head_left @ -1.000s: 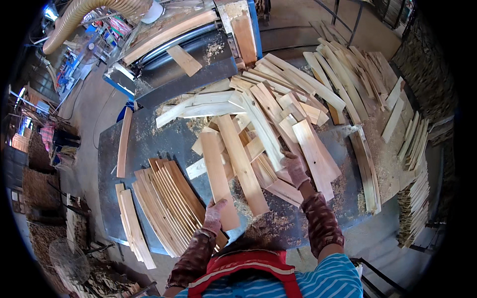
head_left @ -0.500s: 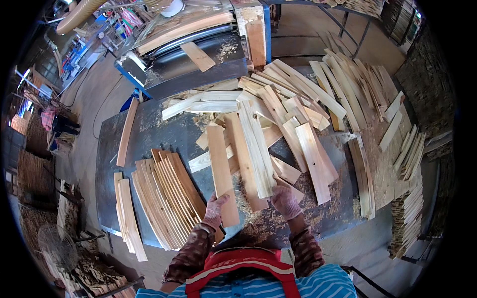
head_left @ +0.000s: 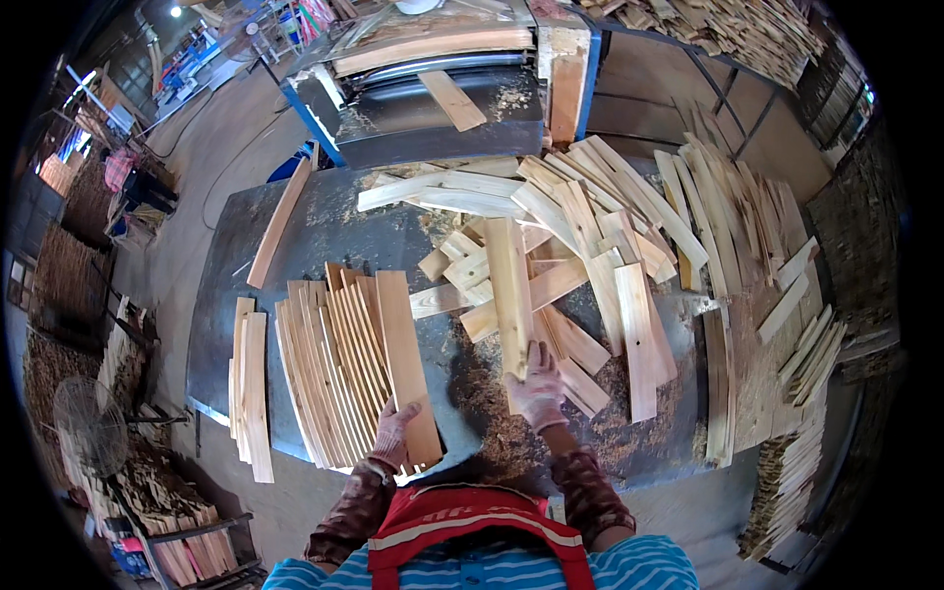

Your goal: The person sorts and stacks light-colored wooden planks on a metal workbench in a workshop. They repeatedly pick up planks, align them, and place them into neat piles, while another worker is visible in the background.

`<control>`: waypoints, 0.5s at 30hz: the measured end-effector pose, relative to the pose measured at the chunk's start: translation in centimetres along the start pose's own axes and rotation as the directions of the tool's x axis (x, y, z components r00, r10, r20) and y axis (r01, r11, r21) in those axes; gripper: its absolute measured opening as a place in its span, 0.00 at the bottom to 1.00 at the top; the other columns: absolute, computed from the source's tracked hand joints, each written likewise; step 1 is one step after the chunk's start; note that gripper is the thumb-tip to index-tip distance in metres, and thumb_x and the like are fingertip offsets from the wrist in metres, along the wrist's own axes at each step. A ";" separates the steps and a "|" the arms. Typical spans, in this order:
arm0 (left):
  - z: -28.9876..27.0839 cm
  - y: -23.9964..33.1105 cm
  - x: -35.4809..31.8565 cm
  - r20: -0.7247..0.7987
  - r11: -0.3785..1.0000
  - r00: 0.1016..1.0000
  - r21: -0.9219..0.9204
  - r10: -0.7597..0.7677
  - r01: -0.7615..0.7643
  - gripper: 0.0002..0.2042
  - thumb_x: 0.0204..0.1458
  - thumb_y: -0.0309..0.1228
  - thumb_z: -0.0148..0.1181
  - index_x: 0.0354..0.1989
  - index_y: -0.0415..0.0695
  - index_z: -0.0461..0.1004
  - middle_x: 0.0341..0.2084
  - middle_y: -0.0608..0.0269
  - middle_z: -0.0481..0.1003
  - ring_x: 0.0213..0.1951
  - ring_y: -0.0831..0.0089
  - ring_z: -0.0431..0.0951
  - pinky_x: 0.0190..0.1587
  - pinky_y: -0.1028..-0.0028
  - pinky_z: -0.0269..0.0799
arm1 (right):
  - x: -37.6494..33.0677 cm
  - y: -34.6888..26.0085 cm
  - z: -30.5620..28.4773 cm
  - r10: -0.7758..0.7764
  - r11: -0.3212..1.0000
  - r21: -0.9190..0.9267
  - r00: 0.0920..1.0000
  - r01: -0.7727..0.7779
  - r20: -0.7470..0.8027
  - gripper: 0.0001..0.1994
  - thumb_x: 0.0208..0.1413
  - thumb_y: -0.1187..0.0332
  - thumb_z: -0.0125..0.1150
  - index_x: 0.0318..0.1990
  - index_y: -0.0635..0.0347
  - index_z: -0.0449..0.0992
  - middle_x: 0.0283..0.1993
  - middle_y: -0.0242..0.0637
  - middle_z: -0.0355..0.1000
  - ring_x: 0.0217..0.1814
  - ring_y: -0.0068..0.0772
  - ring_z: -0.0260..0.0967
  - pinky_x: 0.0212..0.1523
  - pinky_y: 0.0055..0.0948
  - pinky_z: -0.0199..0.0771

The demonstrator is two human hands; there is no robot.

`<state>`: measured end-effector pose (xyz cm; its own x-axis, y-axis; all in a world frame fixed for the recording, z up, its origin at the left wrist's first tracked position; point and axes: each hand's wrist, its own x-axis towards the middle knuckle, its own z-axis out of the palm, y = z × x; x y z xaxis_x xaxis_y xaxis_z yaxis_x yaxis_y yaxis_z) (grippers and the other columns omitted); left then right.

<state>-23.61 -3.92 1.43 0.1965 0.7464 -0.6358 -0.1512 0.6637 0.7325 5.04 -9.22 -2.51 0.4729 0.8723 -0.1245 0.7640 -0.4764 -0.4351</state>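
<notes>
My left hand [head_left: 396, 433], in a pale glove, is closed on the near end of a wooden board [head_left: 407, 359]. That board stands against the right end of a row of boards set on edge [head_left: 339, 379]. My right hand [head_left: 539, 388], gloved too, grips the lower end of another wooden board [head_left: 508, 285]. Its far end lies over a loose heap of boards [head_left: 565, 295] in the middle of the metal table [head_left: 236, 231].
Behind the table stands a planing machine [head_left: 438, 118] with one board [head_left: 452, 100] on its bed. More boards [head_left: 703, 221] are piled at the right. Wood shavings [head_left: 629, 452] litter the table. A single board [head_left: 280, 226] lies far left, and a fan [head_left: 88, 423] stands beyond.
My left hand has carried its board left to the row on edge. My right hand has shifted slightly left; the knotty pale board it held before no longer shows its knots. The view has shifted.
</notes>
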 end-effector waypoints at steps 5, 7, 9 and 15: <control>-3.5 0.1 -1.9 -0.058 0.999 0.998 -0.048 0.014 -0.017 0.23 0.54 0.25 0.62 0.60 0.42 0.67 0.44 0.58 0.77 0.41 0.65 0.79 0.44 0.64 0.79 | 2.1 -4.0 0.3 0.183 0.983 -0.045 0.981 -0.180 0.064 0.58 0.41 0.50 0.71 0.75 0.58 0.38 0.76 0.56 0.46 0.75 0.57 0.50 0.69 0.49 0.58; -5.0 0.5 -2.5 -0.086 0.997 0.996 -0.062 0.033 -0.038 0.24 0.53 0.25 0.63 0.60 0.41 0.67 0.44 0.57 0.77 0.41 0.64 0.80 0.45 0.64 0.79 | 3.2 -3.9 -0.1 0.198 0.979 -0.068 0.975 -0.192 0.098 0.59 0.40 0.52 0.72 0.75 0.58 0.38 0.74 0.55 0.50 0.72 0.57 0.53 0.68 0.49 0.58; -7.9 0.7 -3.0 -0.151 0.996 0.988 -0.072 0.041 -0.053 0.24 0.53 0.24 0.62 0.60 0.41 0.67 0.43 0.57 0.77 0.41 0.63 0.80 0.45 0.63 0.79 | 3.2 -4.0 0.1 0.165 0.979 -0.119 0.986 -0.166 -0.019 0.52 0.41 0.59 0.73 0.73 0.59 0.47 0.65 0.50 0.61 0.65 0.52 0.62 0.64 0.47 0.64; -19.4 3.4 -2.5 -0.274 0.980 0.941 0.077 0.197 -0.183 0.22 0.51 0.25 0.65 0.56 0.40 0.72 0.42 0.61 0.78 0.41 0.69 0.79 0.46 0.70 0.76 | 1.6 1.9 3.7 -0.123 0.210 0.970 0.981 -0.119 0.147 0.32 0.50 0.70 0.67 0.65 0.62 0.66 0.51 0.39 0.72 0.45 0.35 0.72 0.46 0.32 0.76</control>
<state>-43.37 -2.56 0.79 -0.1099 0.8465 -0.5209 -0.1090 0.5106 0.8529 5.60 -8.30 -6.86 0.3052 0.9310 -0.2000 -0.3218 -0.0968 -0.9419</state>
